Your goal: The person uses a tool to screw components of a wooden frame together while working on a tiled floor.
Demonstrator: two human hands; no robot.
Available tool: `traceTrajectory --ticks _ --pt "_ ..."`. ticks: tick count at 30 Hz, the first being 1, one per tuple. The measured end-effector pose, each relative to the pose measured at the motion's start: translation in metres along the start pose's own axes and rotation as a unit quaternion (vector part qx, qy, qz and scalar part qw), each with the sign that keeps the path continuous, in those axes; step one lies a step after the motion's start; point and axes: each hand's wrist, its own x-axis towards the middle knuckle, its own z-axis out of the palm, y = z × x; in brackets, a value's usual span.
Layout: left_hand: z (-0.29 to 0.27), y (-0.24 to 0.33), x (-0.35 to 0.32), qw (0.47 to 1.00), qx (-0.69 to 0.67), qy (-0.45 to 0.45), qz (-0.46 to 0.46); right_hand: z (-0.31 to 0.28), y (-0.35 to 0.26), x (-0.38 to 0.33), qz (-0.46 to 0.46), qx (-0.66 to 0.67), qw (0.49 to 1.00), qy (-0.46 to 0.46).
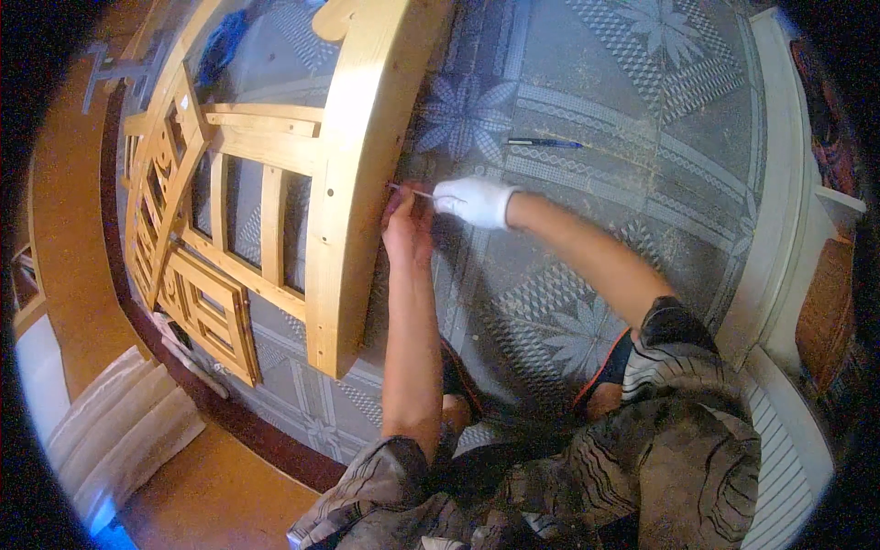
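A large light-wood furniture frame (353, 147) with a thick side post and slatted panels stands on edge to my left. My gloved right hand (472, 203), in a white work glove, is closed around the hidden end of a thin-shafted tool (420, 192); whether it is a screwdriver I cannot tell. Its shaft points left at the post's side face. My bare left hand (406, 225) is beside that face, fingers closed around the shaft's far end. The tip is hidden by those fingers and shadow.
A dark pen-like item (544, 143) lies on the grey patterned floor covering (632, 174) beyond my right hand. Carved wooden panels (206, 312) stand at the left. A pale folded cloth (128, 431) lies at lower left. White furniture (770, 238) edges the right side.
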Motion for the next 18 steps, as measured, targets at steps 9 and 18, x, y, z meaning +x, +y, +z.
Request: traceTrajectory --ticks 9,18 --pt "-0.006 0.009 0.012 0.997 0.068 -0.033 -0.031 -0.021 -0.032 0.007 0.133 -0.335 0.919 -0.16" --pt "0.011 0.013 -0.012 0.99 0.14 0.027 -0.021 -0.003 -0.06 -0.006 0.181 -0.451 0.855 -0.181"
